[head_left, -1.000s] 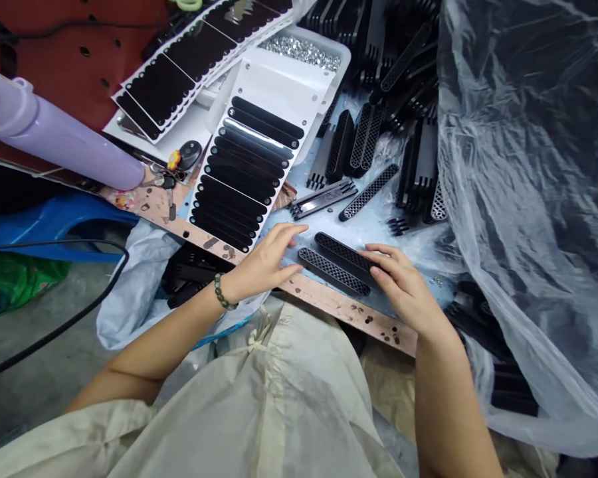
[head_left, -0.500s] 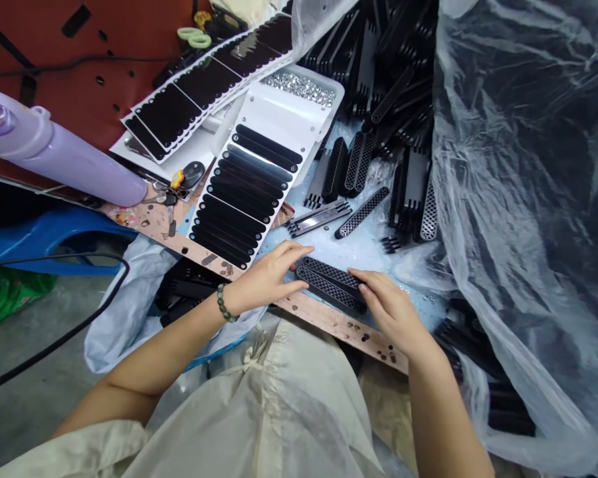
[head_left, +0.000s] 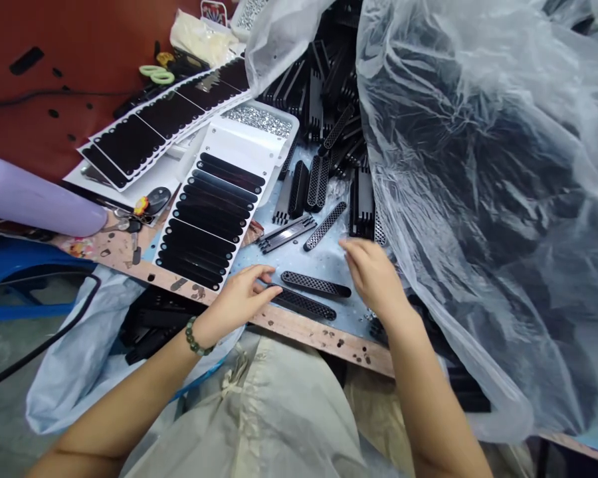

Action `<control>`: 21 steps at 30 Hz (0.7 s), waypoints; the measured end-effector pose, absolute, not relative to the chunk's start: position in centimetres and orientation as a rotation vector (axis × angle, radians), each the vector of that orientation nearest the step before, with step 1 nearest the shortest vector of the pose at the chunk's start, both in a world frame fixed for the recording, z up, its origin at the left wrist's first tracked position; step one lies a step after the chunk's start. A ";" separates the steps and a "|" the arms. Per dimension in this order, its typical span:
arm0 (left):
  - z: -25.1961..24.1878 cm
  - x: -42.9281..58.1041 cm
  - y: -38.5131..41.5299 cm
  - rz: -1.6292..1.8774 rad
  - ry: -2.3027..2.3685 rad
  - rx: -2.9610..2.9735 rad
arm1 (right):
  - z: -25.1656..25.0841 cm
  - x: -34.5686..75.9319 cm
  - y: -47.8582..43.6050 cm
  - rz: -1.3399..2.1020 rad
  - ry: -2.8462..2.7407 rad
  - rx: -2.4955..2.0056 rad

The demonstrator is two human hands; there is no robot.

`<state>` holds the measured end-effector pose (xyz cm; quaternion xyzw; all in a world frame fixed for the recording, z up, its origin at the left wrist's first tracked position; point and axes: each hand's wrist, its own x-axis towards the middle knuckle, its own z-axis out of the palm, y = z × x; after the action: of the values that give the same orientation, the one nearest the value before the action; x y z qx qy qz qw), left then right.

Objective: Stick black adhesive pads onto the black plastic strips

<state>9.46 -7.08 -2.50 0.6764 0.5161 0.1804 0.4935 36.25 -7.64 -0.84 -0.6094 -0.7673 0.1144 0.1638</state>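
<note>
Inspection logged from my remote station, reading left to right. Well left of the left hand [head_left: 238, 300] lies a lavender plastic tube [head_left: 30, 202]. Ahead of that hand stands a white backing card carrying glossy black adhesive strips [head_left: 209, 216], and a green beaded bracelet [head_left: 194, 336] sits on the wrist behind it.

The left hand is relaxed, fingers extended and not clenched. Its fingertips [head_left: 272, 282] reach the left end of a black perforated lattice strip [head_left: 303, 304], touching it or just beside it; I cannot tell which. I see no grasp.

A second black perforated lattice strip [head_left: 315, 284] lies just beyond the first, both flat on a pale blue sheet [head_left: 323, 262], between the two hands. I judge these strips light and stiff, though their smooth surface may slip, and the thin lattice could be fragile. I would take each by its long solid edges, not the mesh.

The right hand [head_left: 373, 275] is raised just right of the strips, fingers loosely curved and released, holding nothing I can see. Directly ahead of it stands a pile of black comb-like parts [head_left: 362, 202]. To its right hangs a clear polythene sheet [head_left: 478, 199].
</note>
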 end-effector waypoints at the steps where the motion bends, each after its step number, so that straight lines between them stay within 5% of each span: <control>1: -2.4 9.2 -7.2 0.431 1.239 1.604 | -0.8 36.1 -5.9 0.215 -2.252 -1.752; 8: -1.9 6.9 -8.8 0.451 1.132 1.582 | -0.2 35.3 -0.7 0.113 -2.584 -1.529; 15: -2.9 8.9 -9.1 0.576 0.990 1.847 | 0.5 35.8 -4.1 0.819 -2.269 -1.530; 21: -4.9 10.3 -9.6 0.687 0.945 2.319 | -2.1 36.2 -3.4 1.073 -2.299 -1.501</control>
<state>10.29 -9.57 -4.89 0.8602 0.3503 0.2548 0.2690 36.23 -3.42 -2.08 -0.5067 -0.7762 0.3623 0.0970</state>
